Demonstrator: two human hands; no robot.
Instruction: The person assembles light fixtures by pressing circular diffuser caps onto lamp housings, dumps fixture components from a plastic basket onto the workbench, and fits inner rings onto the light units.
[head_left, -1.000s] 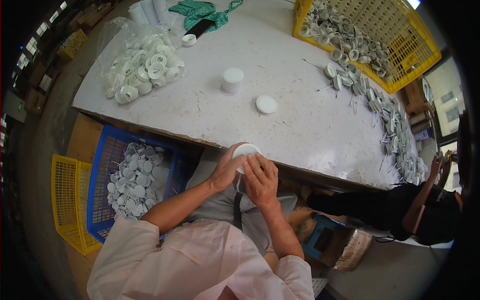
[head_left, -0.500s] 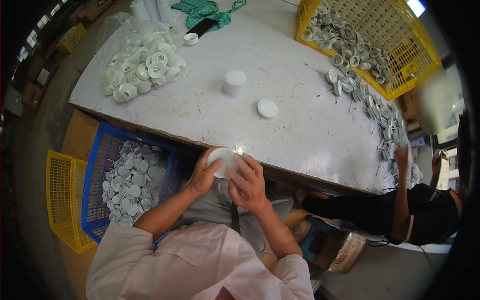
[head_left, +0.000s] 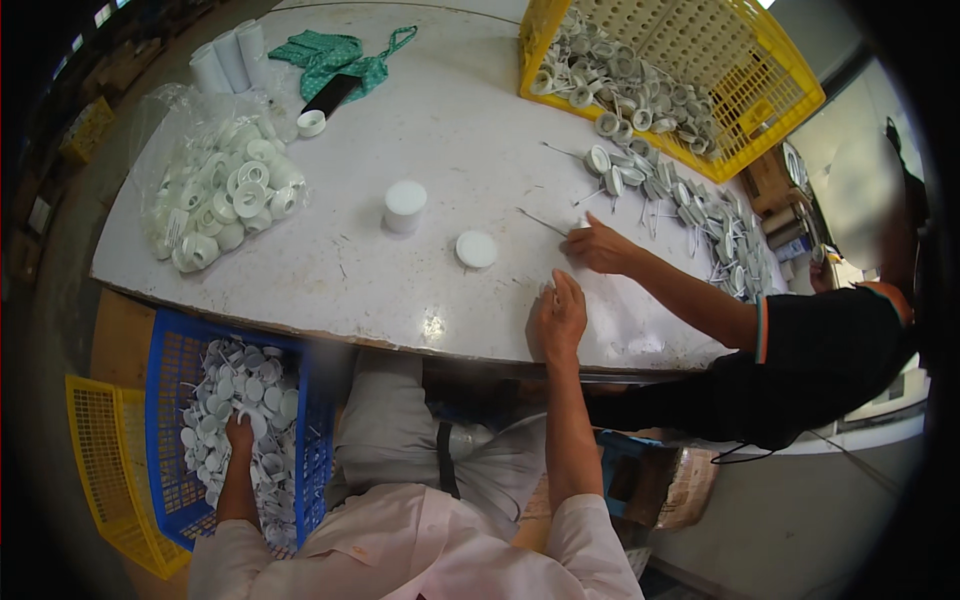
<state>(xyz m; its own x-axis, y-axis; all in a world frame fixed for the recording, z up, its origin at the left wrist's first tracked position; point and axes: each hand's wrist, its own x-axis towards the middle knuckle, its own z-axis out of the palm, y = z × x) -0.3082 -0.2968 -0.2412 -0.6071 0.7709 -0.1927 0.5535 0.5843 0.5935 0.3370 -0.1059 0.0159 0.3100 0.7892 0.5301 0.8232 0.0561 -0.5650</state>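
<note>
My left hand (head_left: 240,432) is down in the blue crate (head_left: 165,440), its fingers closed at a white round cap (head_left: 256,424) above the heap of similar white pieces with stems (head_left: 225,385). My right hand (head_left: 562,318) is over the near part of the table, fingers stretched out, nothing visible in it. Just beyond it, a co-worker's hand (head_left: 597,246) holds a small white piece with a thin stem (head_left: 543,221). A white disc (head_left: 476,249) lies flat to the left of these hands. Beyond it stands a short white cylinder (head_left: 405,206) with a disc-like top.
A clear bag of white rings (head_left: 225,195) sits on the left of the table (head_left: 350,260). Behind it are white rolls (head_left: 230,58), a green cloth (head_left: 320,55) and a phone (head_left: 332,95). Stemmed pieces (head_left: 690,205) lie beside the yellow crate (head_left: 765,135) at right.
The white disc has left my lap; my hands have parted, left into the blue crate, right onto the table. The co-worker's hand has reached in with a stemmed piece. The view has shifted.
</note>
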